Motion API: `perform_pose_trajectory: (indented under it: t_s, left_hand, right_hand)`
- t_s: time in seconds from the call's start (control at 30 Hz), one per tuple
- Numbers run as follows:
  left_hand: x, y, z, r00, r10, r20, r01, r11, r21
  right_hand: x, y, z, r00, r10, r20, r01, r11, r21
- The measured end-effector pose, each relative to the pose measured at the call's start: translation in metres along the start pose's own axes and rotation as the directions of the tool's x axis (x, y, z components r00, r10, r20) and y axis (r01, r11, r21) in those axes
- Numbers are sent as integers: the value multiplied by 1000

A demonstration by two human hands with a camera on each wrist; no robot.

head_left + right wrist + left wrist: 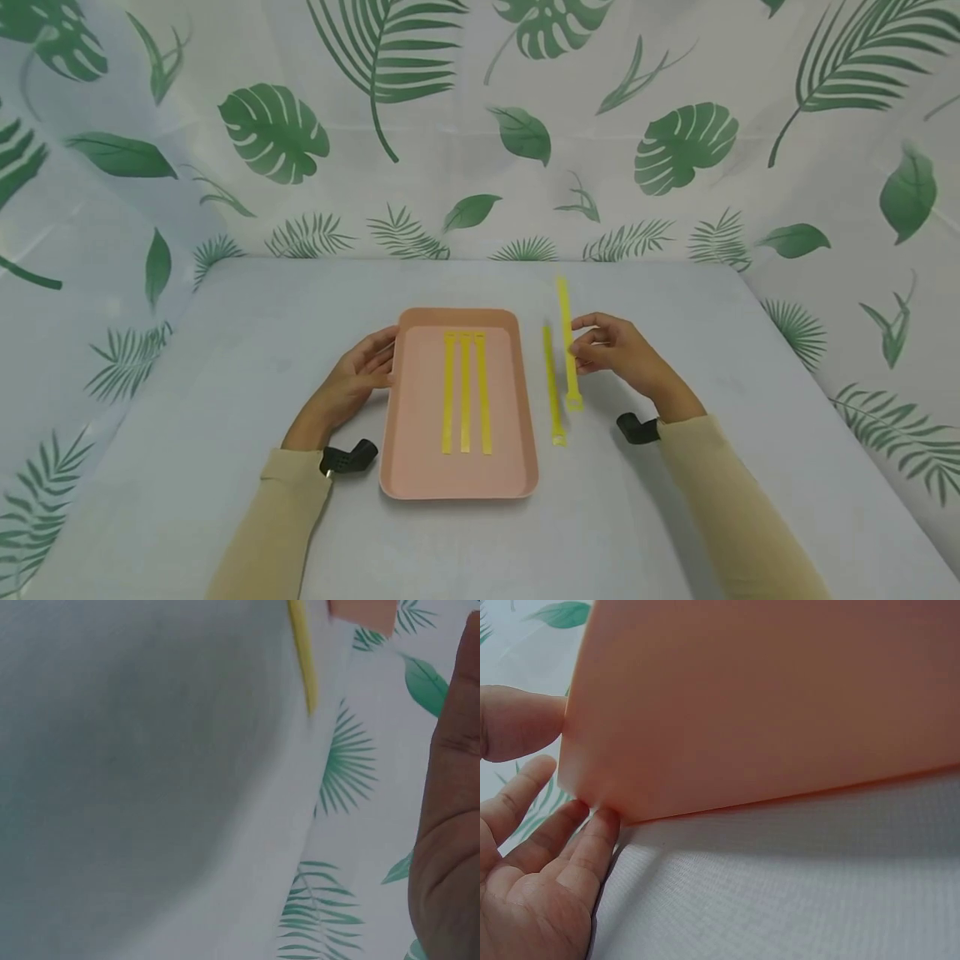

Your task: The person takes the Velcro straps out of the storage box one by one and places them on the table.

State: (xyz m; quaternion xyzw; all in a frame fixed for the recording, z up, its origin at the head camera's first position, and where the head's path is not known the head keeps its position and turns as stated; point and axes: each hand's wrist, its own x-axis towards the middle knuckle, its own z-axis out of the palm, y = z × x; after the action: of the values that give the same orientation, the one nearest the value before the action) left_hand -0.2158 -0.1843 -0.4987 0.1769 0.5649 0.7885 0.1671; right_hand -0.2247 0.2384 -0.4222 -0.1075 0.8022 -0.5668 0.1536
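Observation:
My right hand (617, 350) pinches a yellow cable tie (567, 333) between thumb and fingers, to the right of the tray. The tie hangs lengthwise, its slotted end toward me. Beside it, a second yellow cable tie (553, 392) lies on the table. Three more yellow ties (465, 400) lie side by side inside the pink tray (459, 487), slotted ends at the far side. Against the tray's left side rests my left hand (352, 379); in the left wrist view its fingertips (600, 825) touch the tray wall (765, 712). The right wrist view shows only part of the right hand (454, 817).
A pale cloth covers the table (300, 533). Behind and at both sides hangs a leaf-printed sheet (450, 183). Black wrist mounts (351, 457) sit at both cuffs, close above the tabletop.

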Motion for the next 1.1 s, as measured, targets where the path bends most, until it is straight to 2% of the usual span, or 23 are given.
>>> perform_pose_trajectory:
  t_s: [0.4, 0.7, 1.1]
  left_hand:
    - [1, 3, 0, 1000, -6, -3, 6, 1000, 8]
    - [1, 2, 1, 1000, -7, -1, 7, 1000, 8]
    - [0, 2, 1, 1000, 6, 8, -6, 1000, 6]
  right_hand:
    - [-9, 19, -9, 989, 131, 62, -132, 991, 12]
    - [-10, 24, -10, 955, 281, 92, -284, 958, 30]
    - [-13, 28, -9, 938, 336, 85, -337, 942, -8]
